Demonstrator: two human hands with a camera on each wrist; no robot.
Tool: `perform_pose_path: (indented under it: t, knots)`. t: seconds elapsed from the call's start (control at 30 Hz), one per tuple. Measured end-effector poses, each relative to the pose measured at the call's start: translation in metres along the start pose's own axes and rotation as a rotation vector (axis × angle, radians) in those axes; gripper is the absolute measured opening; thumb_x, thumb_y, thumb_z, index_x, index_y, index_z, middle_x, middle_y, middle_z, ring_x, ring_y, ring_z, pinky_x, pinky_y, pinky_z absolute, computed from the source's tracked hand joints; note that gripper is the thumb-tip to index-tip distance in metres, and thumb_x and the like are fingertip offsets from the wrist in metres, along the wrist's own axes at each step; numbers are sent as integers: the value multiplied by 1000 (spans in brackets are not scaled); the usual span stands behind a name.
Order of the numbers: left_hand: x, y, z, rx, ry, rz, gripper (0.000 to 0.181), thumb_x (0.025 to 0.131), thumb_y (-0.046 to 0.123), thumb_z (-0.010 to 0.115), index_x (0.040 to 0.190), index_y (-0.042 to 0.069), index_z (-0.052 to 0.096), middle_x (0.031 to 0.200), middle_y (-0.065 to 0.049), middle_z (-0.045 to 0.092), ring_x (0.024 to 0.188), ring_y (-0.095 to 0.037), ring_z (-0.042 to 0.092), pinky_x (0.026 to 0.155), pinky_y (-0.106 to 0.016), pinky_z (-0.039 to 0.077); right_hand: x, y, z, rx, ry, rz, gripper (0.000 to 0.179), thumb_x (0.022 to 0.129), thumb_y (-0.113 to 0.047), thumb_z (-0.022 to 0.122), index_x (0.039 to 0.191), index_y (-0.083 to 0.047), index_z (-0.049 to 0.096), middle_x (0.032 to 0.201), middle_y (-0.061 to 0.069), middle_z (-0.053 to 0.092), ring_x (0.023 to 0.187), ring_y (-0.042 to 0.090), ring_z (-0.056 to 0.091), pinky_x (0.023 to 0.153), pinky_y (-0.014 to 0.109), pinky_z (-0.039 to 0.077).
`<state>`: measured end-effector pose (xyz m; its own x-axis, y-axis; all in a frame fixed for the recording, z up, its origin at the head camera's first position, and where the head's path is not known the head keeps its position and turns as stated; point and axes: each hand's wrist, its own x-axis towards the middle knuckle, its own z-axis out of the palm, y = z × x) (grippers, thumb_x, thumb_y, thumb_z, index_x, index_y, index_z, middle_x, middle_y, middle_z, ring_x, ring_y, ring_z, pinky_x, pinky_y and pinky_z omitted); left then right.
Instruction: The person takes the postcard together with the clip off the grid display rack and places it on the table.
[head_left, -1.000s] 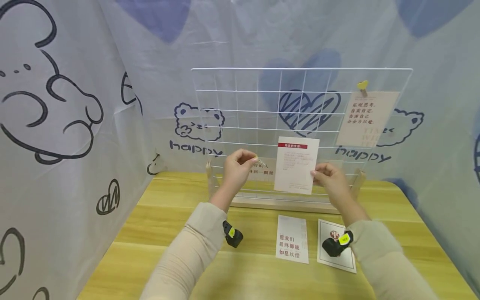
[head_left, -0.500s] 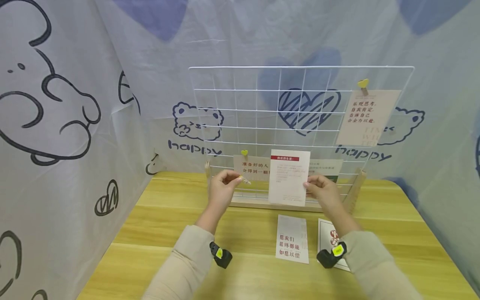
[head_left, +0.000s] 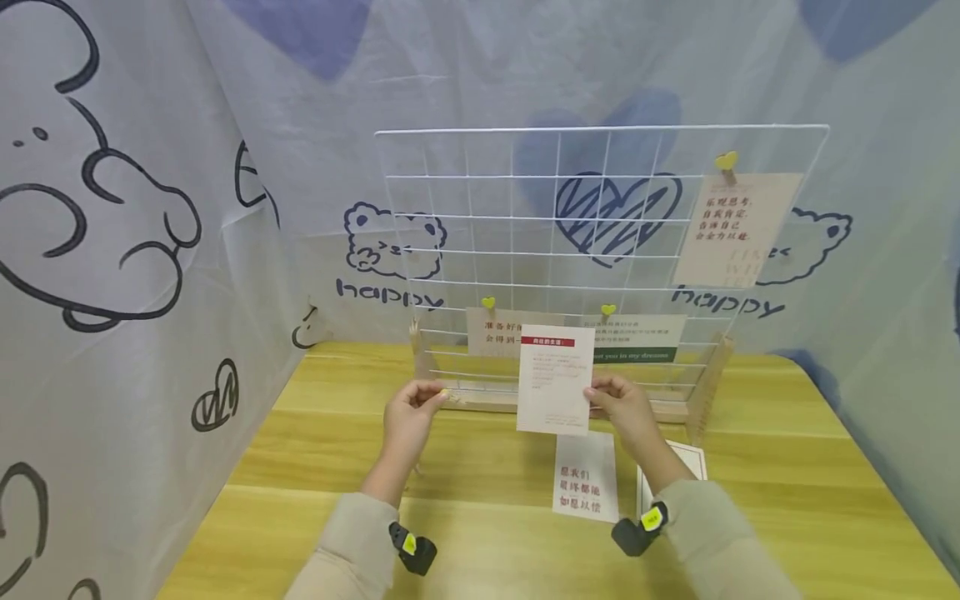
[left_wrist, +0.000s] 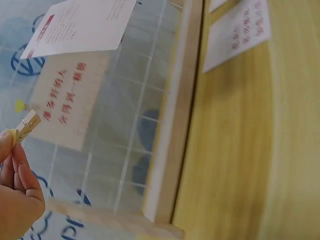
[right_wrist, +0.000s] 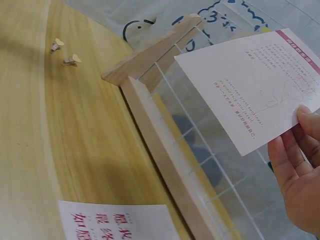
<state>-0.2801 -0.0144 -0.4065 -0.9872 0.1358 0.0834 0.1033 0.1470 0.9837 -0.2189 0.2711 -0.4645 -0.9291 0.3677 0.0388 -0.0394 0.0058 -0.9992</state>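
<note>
My left hand pinches a small wooden clothespin with a yellow heart between thumb and fingers. A white card with a red title bar is gripped at its right edge by my right hand. The card is in front of the lower part of a white wire grid on a wooden base. Behind it, a card with red writing and a card with a green band hang from the grid on yellow heart clips. Another card hangs at the upper right.
On the wooden table lie a card with red characters and a framed-edge card, partly hidden by my right arm. Two heart clothespins lie on the table in the right wrist view. A patterned cloth surrounds the table.
Both hands have come down and to the left, the white card and clothespin with them. The hanging cards behind, with their heart clips, are now more exposed.
</note>
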Motion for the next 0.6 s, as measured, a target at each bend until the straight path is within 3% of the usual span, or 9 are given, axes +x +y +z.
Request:
perform_pose_path:
  t: [0.07,0.17,0.3,0.6]
  knots:
    - [-2,-7,-5,5,2,-24,12,76,3,63,87,0,60,81,-6,55,72,-14,50,63,-20,44,-15,-20,10,21,-40,5,17,80,-4,59,90,9,53,77,8,58,67,16,57,64,30,50]
    - [-6,-16,-11,0,1,-56,13,77,2,62,89,-1,59,80,-6,55,72,-13,51,64,-20,45,-27,-34,20,18,-32,70,15,81,0,56,91,9,52,73,3,57,64,12,56,63,25,49]
    - [-10,-27,-20,0,-9,-77,14,78,1,60,91,-3,58,82,-7,55,75,-14,52,69,-21,46,-30,-27,27,18,8,130,15,81,2,55,94,9,51,73,1,57,65,12,56,64,26,49]
    - [-22,-46,-36,39,-35,-148,21,80,9,60,97,-3,56,85,-6,54,83,-19,51,68,-19,44,-31,2,36,-2,35,159,15,79,2,55,92,9,52,74,5,58,67,14,56,63,28,49]
